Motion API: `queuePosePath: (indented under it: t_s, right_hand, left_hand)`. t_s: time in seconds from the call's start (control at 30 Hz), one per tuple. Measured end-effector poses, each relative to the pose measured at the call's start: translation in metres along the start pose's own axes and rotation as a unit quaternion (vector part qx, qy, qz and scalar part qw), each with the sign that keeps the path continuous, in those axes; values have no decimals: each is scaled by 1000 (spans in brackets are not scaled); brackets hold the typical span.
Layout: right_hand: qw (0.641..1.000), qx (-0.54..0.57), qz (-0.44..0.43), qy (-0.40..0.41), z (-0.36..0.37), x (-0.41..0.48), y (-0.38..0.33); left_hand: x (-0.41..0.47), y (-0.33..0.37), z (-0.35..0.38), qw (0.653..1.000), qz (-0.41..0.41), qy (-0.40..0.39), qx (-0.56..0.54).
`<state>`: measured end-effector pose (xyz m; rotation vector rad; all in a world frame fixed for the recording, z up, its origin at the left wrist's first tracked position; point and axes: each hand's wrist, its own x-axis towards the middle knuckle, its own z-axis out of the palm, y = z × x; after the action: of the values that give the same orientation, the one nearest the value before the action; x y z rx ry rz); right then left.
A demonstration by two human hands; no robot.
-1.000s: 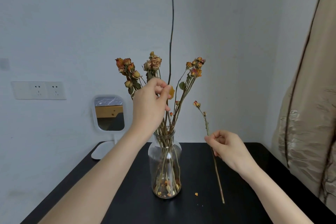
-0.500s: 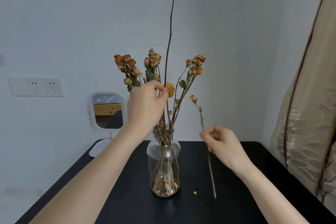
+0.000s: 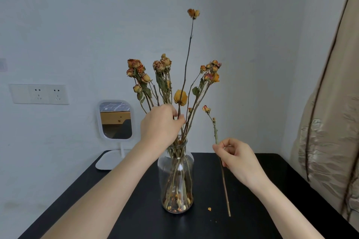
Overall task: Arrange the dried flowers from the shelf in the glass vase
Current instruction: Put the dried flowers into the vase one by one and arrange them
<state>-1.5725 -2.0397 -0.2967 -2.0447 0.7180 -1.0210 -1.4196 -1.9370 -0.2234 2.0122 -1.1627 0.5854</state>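
A clear glass vase (image 3: 175, 170) stands mid-table on the black table (image 3: 124, 217), holding several dried roses (image 3: 161, 66) with fallen petals at its bottom. My left hand (image 3: 161, 126) is just above the vase mouth, fingers pinched on a tall thin stem (image 3: 187, 58) topped by a small orange bloom; the stem's lower end goes into the vase. To the right of the vase, my right hand (image 3: 236, 158) holds a short dried flower stem (image 3: 225, 186) upright, its lower tip near the table top.
A small white-framed mirror (image 3: 116, 120) on a stand sits at the table's back left, under wall sockets (image 3: 39, 94). A beige curtain (image 3: 330, 122) hangs at the right. A loose petal (image 3: 209, 209) lies on the table next to the vase.
My left hand has lowered the tall stem deeper into the vase, so its bloom has come into view at the top. My right hand has stayed beside the vase with the short stem.
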Motion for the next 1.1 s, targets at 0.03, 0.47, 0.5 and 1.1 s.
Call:
queuePosePath:
  t_s: [0.03,0.47,0.5,1.1]
  right_hand:
    - [1000,0,0,0,0,0,0]
    - [1000,7,-1,4,3,0,-1]
    - [1000,5,-1,4,4,0,-1]
    - [972,160,-128,113,-2,31,-67]
  left_hand:
    - [1,1,-1,1000,6,21,-16]
    - [-13,-17,20,995,-29,-90,-44]
    - [-13,-17,20,995,-30,-86,-51]
    - [-79,-74,40,988,-24,32,-149]
